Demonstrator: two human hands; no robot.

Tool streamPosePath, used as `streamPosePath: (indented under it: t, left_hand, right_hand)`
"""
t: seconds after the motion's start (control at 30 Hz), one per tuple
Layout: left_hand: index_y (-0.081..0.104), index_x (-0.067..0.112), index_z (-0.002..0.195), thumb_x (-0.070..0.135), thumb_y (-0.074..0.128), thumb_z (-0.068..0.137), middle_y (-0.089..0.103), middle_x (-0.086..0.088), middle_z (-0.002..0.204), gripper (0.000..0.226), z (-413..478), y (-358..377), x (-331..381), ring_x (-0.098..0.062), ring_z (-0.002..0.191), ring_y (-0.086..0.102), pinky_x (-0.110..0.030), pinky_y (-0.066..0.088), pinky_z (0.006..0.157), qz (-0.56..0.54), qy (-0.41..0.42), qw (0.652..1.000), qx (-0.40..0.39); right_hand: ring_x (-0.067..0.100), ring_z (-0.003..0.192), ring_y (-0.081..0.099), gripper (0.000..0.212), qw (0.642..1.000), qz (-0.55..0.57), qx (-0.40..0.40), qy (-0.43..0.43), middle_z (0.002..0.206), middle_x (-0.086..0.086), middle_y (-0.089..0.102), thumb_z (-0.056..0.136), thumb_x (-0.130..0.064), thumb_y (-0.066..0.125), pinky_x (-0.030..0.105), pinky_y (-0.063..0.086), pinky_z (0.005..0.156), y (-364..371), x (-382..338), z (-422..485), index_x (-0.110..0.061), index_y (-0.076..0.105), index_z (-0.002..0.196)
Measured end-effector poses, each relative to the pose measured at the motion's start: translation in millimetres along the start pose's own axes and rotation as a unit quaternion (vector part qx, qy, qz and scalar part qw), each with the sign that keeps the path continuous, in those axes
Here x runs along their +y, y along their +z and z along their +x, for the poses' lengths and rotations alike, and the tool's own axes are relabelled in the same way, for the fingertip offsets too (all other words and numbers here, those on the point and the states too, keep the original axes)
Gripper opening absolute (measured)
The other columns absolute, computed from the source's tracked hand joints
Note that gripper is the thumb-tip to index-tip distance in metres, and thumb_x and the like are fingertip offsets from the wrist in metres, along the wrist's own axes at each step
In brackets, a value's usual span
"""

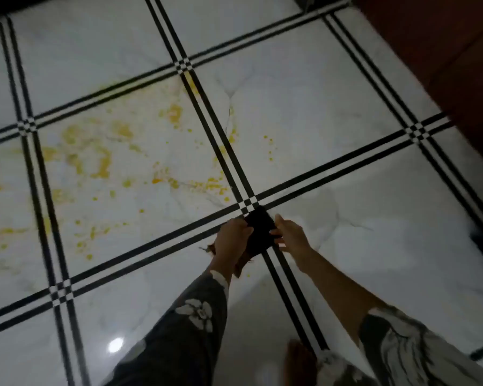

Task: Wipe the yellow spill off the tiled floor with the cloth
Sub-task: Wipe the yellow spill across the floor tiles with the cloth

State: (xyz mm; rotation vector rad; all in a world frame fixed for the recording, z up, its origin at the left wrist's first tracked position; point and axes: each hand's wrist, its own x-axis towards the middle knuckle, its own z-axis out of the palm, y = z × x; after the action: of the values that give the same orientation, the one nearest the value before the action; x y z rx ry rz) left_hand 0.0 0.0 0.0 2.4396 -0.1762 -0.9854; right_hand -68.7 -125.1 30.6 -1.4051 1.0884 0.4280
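Note:
A dark cloth [260, 232] hangs in the air between both hands, above a crossing of the black tile lines. My left hand [232, 236] grips its left edge, with a brownish frayed part of the cloth trailing below the wrist. My right hand [290, 235] pinches the right edge with thumb and fingers. The yellow spill [101, 160] is smeared and spattered over the white marble tiled floor [304, 112], to the left of and beyond the hands. Some drops [269, 149] lie across the double black line on the neighbouring tile.
A dark reddish-brown wooden surface [444, 51] borders the floor at the upper right. My bare foot [301, 358] stands on the tiles near the bottom edge. A ceiling light reflects as a bright spot [115, 344] at the lower left.

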Motion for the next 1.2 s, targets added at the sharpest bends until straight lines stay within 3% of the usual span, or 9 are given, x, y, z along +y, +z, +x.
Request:
streamPosePath:
  t: [0.17, 0.3, 0.43, 0.57, 0.73, 0.83, 0.93, 1.07, 1.2]
  left_hand:
    - [0.039, 0.013, 0.140, 0.020, 0.036, 0.098, 0.039, -0.008, 0.148, 0.042, 61, 73, -58, -0.023, 0.137, 0.034, -0.033, 0.022, 0.114, 0.162, 0.246, 0.955, 0.022]
    - [0.007, 0.017, 0.146, 0.039, 0.013, 0.096, 0.007, 0.003, 0.153, 0.054, 109, 106, -97, -0.011, 0.143, 0.003, -0.032, -0.006, 0.117, 0.305, 0.377, 0.873, 0.059]
    - [0.023, 0.010, 0.146, 0.037, 0.017, 0.098, 0.021, -0.002, 0.153, 0.055, 97, 121, -121, -0.017, 0.143, 0.018, -0.035, 0.007, 0.118, 0.232, 0.240, 0.915, 0.226]
    - [0.031, 0.007, 0.142, 0.043, 0.011, 0.098, 0.036, -0.010, 0.148, 0.060, 25, 185, -115, -0.023, 0.138, 0.032, -0.040, 0.015, 0.117, 0.186, 0.132, 0.945, 0.234]
    - [0.027, 0.012, 0.144, 0.043, 0.009, 0.097, 0.032, -0.005, 0.152, 0.059, 51, 169, -85, -0.016, 0.142, 0.023, -0.043, 0.009, 0.115, 0.256, 0.260, 0.918, 0.154]
    - [0.016, 0.012, 0.147, 0.046, 0.006, 0.093, 0.018, -0.004, 0.155, 0.065, 83, 133, -122, -0.013, 0.143, 0.008, -0.033, -0.003, 0.115, 0.227, 0.174, 0.928, 0.237]
    - [0.023, 0.006, 0.145, 0.049, 0.007, 0.094, 0.029, -0.012, 0.152, 0.068, 51, 147, -141, -0.024, 0.142, 0.024, -0.037, 0.006, 0.118, 0.190, 0.055, 0.926, 0.322]
    - [0.036, 0.008, 0.139, 0.046, 0.011, 0.098, 0.044, -0.009, 0.144, 0.062, 25, 194, -99, -0.022, 0.134, 0.041, -0.038, 0.012, 0.111, 0.232, 0.200, 0.928, 0.210]
    - [0.030, 0.013, 0.144, 0.043, 0.018, 0.095, 0.034, -0.003, 0.151, 0.059, 111, 102, -100, -0.018, 0.140, 0.029, -0.039, 0.016, 0.117, 0.246, 0.251, 0.916, 0.191]
  right_hand:
    - [0.025, 0.099, 0.060, 0.044, 0.994, -0.093, -0.013, -0.061, 0.110, 0.010, 0.065, 0.091, -0.047, 0.046, 0.036, 0.048, 0.086, 9, 38, 99, -0.009, 0.059, 0.109]
    - [0.020, 0.091, 0.060, 0.025, 0.960, -0.143, 0.044, -0.236, 0.098, 0.004, 0.067, 0.093, -0.035, 0.049, 0.032, 0.048, 0.080, 1, 57, 153, -0.016, 0.062, 0.101]
    - [0.026, 0.111, 0.056, 0.027, 0.824, -0.348, 0.150, -0.421, 0.121, 0.011, 0.061, 0.094, -0.020, 0.049, 0.038, 0.044, 0.096, -15, 98, 176, -0.010, 0.060, 0.117]
    - [0.028, 0.127, 0.046, 0.040, 0.774, -0.429, 0.162, -0.436, 0.138, 0.013, 0.050, 0.093, -0.024, 0.040, 0.045, 0.034, 0.108, -26, 127, 181, -0.009, 0.052, 0.127]
    - [0.025, 0.130, 0.043, 0.053, 0.777, -0.439, 0.160, -0.421, 0.140, 0.010, 0.048, 0.090, -0.035, 0.026, 0.040, 0.027, 0.110, -27, 128, 177, -0.010, 0.050, 0.129]
    - [0.023, 0.130, 0.043, 0.054, 0.788, -0.429, 0.155, -0.414, 0.139, 0.009, 0.049, 0.089, -0.037, 0.027, 0.038, 0.026, 0.110, -28, 126, 178, -0.011, 0.051, 0.129]
    - [0.025, 0.126, 0.047, 0.051, 0.789, -0.409, 0.163, -0.429, 0.134, 0.011, 0.053, 0.088, -0.035, 0.029, 0.042, 0.030, 0.108, -22, 122, 178, -0.010, 0.055, 0.124]
    - [0.027, 0.117, 0.055, 0.034, 0.797, -0.363, 0.184, -0.446, 0.126, 0.012, 0.060, 0.089, -0.017, 0.045, 0.044, 0.041, 0.102, -12, 104, 189, -0.006, 0.060, 0.117]
    - [0.030, 0.103, 0.062, 0.023, 0.817, -0.288, 0.216, -0.450, 0.114, 0.014, 0.066, 0.090, -0.006, 0.051, 0.043, 0.049, 0.091, 3, 81, 199, -0.004, 0.063, 0.109]
